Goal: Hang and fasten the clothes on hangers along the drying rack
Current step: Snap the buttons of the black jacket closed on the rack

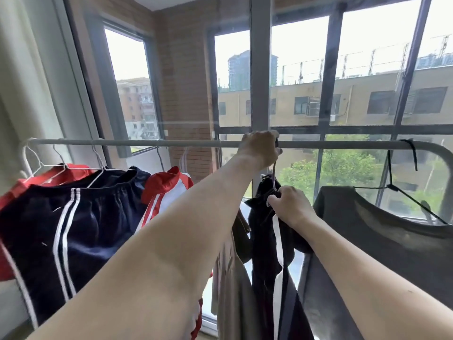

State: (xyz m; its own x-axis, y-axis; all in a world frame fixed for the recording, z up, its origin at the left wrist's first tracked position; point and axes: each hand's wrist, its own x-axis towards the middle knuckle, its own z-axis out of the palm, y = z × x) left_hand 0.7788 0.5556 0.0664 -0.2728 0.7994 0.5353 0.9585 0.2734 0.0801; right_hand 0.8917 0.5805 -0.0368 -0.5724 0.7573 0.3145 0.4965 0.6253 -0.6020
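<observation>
A grey drying rack bar [127,143] runs across the view at window height. My left hand [259,149] grips the hook of a hanger at the bar, near the middle. Below it hangs a dark garment with a white stripe [268,241]; my right hand [290,207] pinches the hanger's neck at the top of this garment. On the left, white wire hangers hold navy shorts with white stripes [73,231], a red garment [52,174] and a red-and-white jacket [166,190].
A beige garment [232,278] hangs beside the dark one. To the right a dark grey top [382,241] hangs on a black hanger [392,185]. Large windows [362,77] stand directly behind the rack, with a brick wall [183,82] at the corner.
</observation>
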